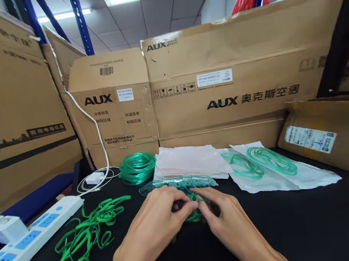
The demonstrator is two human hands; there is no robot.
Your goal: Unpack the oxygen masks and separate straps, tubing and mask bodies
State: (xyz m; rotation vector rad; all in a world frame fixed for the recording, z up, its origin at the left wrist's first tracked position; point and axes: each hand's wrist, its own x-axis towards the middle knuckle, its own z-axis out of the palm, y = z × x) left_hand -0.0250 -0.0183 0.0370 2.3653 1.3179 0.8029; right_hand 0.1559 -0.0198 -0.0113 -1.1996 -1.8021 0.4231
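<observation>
My left hand (163, 214) and my right hand (223, 211) meet over the middle of the black cloth, thumbs almost touching. Both are closed in a pinch on a green strap (193, 197), partly hidden by the fingers. Under them a green see-through piece (194, 216) shows in part; its shape cannot be made out. Just behind the hands lies a row of clear teal plastic pieces (179, 182), nested together on their side. Left of my left hand is a loose tangle of flat green straps (90, 227).
A coil of green tubing (137, 167) and a stack of white pouches (192, 160) lie at the back. Flat pouches with green tubing (272, 161) are at right, near a carton (337, 135). A power strip (35, 236) runs along the left; cardboard panels (246, 79) wall the back.
</observation>
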